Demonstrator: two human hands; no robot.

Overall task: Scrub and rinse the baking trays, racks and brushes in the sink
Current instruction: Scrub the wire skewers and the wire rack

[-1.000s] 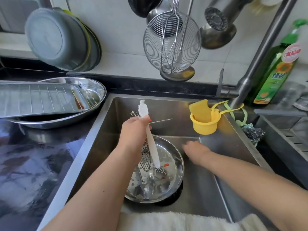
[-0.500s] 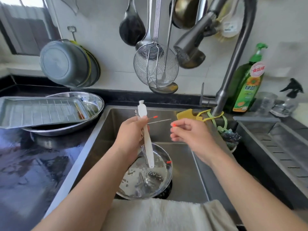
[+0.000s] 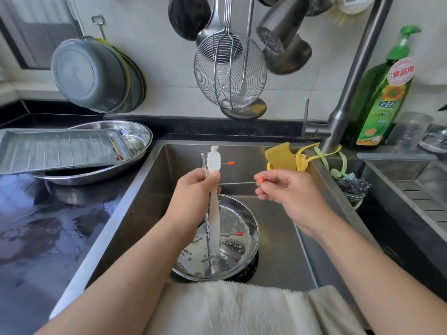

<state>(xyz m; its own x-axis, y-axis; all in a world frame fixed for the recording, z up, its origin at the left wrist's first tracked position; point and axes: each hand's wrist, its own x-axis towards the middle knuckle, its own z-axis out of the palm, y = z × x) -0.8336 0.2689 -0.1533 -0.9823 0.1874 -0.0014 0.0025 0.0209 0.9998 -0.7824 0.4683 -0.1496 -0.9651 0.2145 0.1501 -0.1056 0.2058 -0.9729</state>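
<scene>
Over the sink (image 3: 154,189), the left hand (image 3: 193,189) grasped a white brush (image 3: 214,163) and thin wire brushes; the right hand (image 3: 287,189) pinched one wire's orange tip (image 3: 260,180). The tray and rack (image 3: 60,148) on the left bench looked seemingly washed, while a soapy round pan (image 3: 242,238) remained.

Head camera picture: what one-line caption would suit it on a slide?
Over the sink, the left hand grips a white brush while the right hand pinches an orange-tipped wire.
</scene>
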